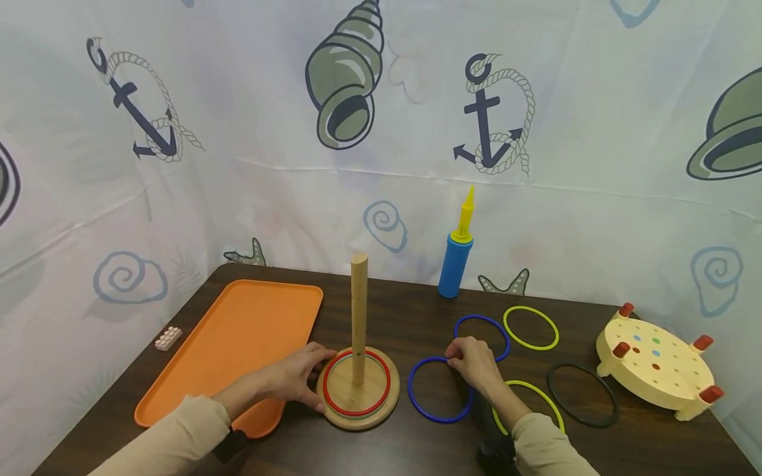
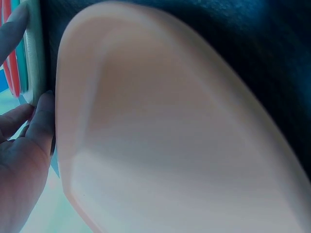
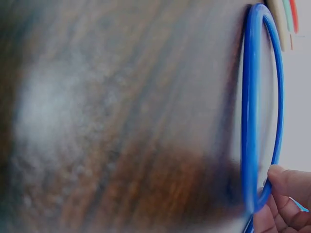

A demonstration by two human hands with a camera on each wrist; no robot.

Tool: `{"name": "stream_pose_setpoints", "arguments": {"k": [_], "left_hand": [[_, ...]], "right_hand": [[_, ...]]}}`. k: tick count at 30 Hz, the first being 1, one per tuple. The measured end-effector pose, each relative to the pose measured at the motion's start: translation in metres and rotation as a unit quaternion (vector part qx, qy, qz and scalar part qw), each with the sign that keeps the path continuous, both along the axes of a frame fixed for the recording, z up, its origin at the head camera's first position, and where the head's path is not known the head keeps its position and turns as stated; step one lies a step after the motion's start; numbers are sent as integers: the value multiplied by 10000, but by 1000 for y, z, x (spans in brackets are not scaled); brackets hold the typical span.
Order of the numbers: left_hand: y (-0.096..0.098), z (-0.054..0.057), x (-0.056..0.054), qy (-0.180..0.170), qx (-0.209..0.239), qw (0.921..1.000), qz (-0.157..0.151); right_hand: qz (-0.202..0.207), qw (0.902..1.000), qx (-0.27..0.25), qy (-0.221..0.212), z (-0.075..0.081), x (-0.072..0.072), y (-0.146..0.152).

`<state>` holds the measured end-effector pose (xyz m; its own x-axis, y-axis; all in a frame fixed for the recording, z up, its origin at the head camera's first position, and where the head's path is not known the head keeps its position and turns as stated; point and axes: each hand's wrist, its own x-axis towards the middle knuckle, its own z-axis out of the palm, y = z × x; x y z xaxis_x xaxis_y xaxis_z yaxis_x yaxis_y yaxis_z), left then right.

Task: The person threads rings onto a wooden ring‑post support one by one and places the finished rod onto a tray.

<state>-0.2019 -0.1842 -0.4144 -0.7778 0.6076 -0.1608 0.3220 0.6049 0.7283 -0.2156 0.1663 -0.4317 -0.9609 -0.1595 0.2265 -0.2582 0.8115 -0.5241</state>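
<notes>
My left hand (image 1: 297, 375) holds the left edge of a round wooden base (image 1: 389, 395) with an upright wooden peg (image 1: 359, 311), thumb and fingers spread along its rim. A red ring (image 1: 388, 390) lies around the peg on the base, with a teal ring (image 2: 20, 63) under it, seen edge-on in the left wrist view. My right hand (image 1: 476, 363) pinches the nearer blue ring (image 1: 411, 390) between thumb and fingers at its far right edge. In the right wrist view this blue ring (image 3: 250, 107) shows nearly edge-on. Another blue ring (image 1: 481, 317) lies just behind that hand.
An orange tray (image 1: 262, 324) lies at left, a small pink block (image 1: 169, 338) beside it. Farther right are two yellow rings (image 1: 556, 337), one partly under the right forearm, a black ring (image 1: 616, 403) and a cream pegged board (image 1: 661, 363). A blue pump (image 1: 455, 264) stands behind.
</notes>
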Motion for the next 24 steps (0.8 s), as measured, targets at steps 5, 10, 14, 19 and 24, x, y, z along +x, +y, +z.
{"name": "stream_pose_setpoints", "arguments": {"k": [5,10,14,19,24], "left_hand": [[0,0,1,-13,15,10000,-26],[0,0,0,11,-7,10000,-10],[0,0,0,39,24,10000,-33],[1,1,1,19,80,9999,-63],[0,1,2,9,85,9999,-60]], "right_hand": [[-15,9999,-141,46,5,2,0],[-31,9977,-569,373,14,2,3],[57,9906,-1110,796,27,1,3],[-291,9821,-1799,474,56,0,-1],[-263,9548,-2958,134,90,2,-7]]}}
